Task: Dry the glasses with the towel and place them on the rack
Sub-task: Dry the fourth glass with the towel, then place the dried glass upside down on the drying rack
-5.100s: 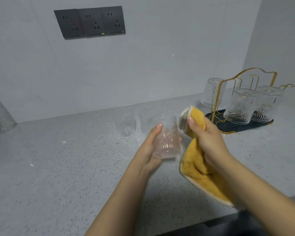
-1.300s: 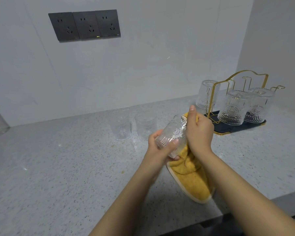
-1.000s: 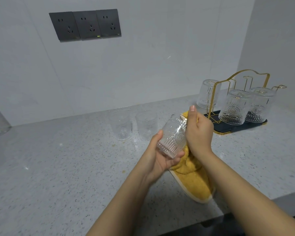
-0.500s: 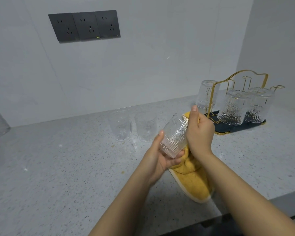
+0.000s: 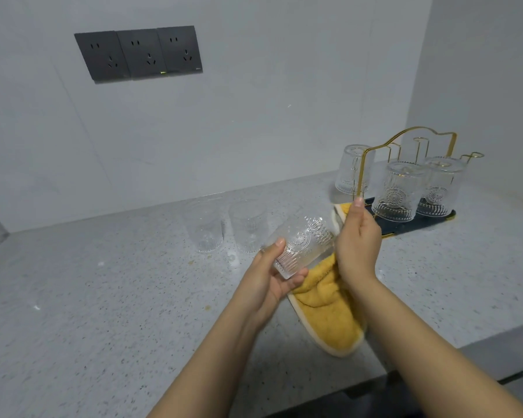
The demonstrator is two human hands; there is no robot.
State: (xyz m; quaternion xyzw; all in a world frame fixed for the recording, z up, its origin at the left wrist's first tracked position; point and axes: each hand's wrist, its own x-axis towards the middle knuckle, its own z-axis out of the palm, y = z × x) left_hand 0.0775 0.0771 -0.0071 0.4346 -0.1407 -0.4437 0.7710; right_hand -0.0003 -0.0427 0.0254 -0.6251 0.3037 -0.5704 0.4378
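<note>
- Setting: a grey speckled worktop (image 5: 103, 297) is set against a pale wall, on which a dark triple socket panel (image 5: 139, 52) is mounted.
- Held glass (image 5: 302, 245): a patterned tumbler is kept tilted above the worktop, base toward the person and mouth toward the right hand, presumably so that the inside can be reached.
- Left hand (image 5: 269, 282): its fingers are curled round the base end of the held glass, which is gripped firmly.
- Right hand (image 5: 357, 239): the yellow towel (image 5: 329, 315) is clasped and pressed at the mouth of the glass; the towel's loose end is left trailing on the worktop.
- Waiting glasses (image 5: 224, 224): two are left upright just behind the hands, seemingly not yet dried.
- Rack (image 5: 405, 140): a gold wire frame on a dark tray is stood at the right; three glasses (image 5: 396, 191) are set there upside down, probably for draining.
- Stage, as judged: drying is under way; racking is not yet begun.
</note>
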